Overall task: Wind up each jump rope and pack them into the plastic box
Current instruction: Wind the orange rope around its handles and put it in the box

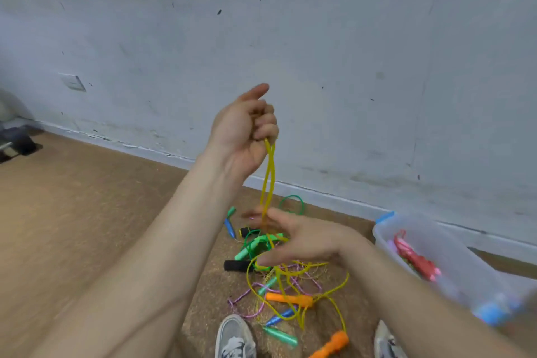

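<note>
My left hand [247, 128] is raised in front of the wall, its fingers curled round a doubled length of the yellow rope [268, 177]. The rope hangs down past my right hand [293, 238], which is blurred, with its fingers spread loosely beside the strands. Lower down the yellow rope runs into loose loops on the floor and ends in two orange handles [290, 299] [334, 343]. A tangle of other jump ropes [255, 247] with green, blue and black handles lies below. The clear plastic box [453, 264] stands at the right with a red rope [415, 260] inside.
The floor is brown, with a coarse mat under the ropes. My two grey shoes [235, 337] [388, 343] are at the bottom edge. A grey wall with a skirting board runs close behind the pile. Dark objects [17, 139] sit at the far left.
</note>
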Motion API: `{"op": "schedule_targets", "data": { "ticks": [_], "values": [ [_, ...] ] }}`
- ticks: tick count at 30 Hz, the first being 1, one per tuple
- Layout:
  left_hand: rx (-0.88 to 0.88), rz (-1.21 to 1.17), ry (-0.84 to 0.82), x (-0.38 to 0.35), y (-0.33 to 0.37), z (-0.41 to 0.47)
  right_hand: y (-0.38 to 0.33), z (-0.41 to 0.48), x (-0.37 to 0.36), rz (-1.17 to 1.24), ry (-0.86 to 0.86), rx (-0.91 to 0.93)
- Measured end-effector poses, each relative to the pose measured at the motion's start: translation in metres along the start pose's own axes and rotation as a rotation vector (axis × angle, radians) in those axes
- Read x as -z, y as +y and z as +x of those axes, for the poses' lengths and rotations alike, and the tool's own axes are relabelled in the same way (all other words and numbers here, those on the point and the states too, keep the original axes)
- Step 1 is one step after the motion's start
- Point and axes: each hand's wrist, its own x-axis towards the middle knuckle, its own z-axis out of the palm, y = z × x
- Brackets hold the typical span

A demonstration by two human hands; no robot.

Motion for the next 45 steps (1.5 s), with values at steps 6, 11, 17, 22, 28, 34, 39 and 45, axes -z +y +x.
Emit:
{"op": "schedule_targets", "data": {
  "ticks": [6, 11, 17, 22, 28, 34, 39, 45],
  "values": [
    [-0.466, 0.312, 0.340, 0.048, 0.058, 0.018, 0.050, -0.019, 0.003, -0.355, 0.230, -0.232],
    [0.172, 1.530, 0.365, 0.158, 0.026, 0.018, -0.001, -0.056, 0.057, -0.006, 0.440, -0.146],
    [0.062, 1.097, -0.157, 0.103, -0.038, -0.033, -0.071, -0.042, 0.074, 0.182, 0.532, 0.088],
    [-0.093, 0.968, -0.253, 0.067, -0.068, -0.042, -0.105, -0.036, 0.085, 0.283, 0.635, 0.236],
    [-0.025, 1.085, -0.508, 0.059, -0.076, -0.043, -0.106, -0.046, 0.104, 0.645, 0.830, 0.289],
    [-0.045, 0.325, -0.190, 0.021, -0.062, -0.032, -0.038, -0.044, 0.072, 0.824, 0.692, 0.146],
    [-0.132, 0.033, -0.111, -0.022, -0.015, 0.005, 0.023, -0.026, -0.009, 0.436, 0.315, 0.082],
    [-0.334, -0.046, 0.189, 0.020, 0.071, 0.057, 0.051, -0.065, 0.016, 0.419, 0.402, -0.134]
  ]
}}
